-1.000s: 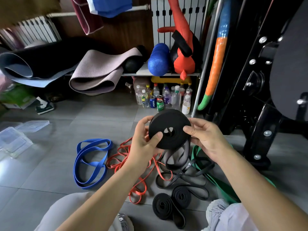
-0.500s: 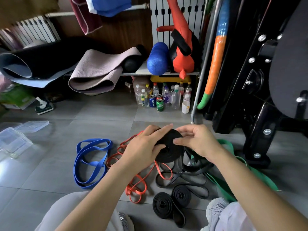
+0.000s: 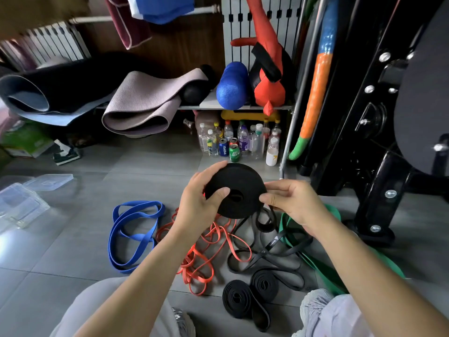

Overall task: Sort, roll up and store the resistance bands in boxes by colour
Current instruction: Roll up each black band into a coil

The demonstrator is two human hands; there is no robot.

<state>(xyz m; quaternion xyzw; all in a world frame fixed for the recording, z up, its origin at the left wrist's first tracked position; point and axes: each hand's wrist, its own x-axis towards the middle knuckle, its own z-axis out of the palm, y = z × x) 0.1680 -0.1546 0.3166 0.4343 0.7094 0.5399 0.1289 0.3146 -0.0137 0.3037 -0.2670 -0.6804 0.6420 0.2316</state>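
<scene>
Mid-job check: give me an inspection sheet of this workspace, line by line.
Surface: grey tiled floor.
Job's things: black coil held up in both hands, tail hanging; two rolled black bands, loose black band, blue band, orange bands and green band on the floor; clear plastic boxes far left.
Clutter: bottles and cans, yoga mats, foam roller.
Grippers: left hand and right hand pinch the coil.
Cables: nothing seen.
Surroundings: radiator, black gym machine.
</scene>
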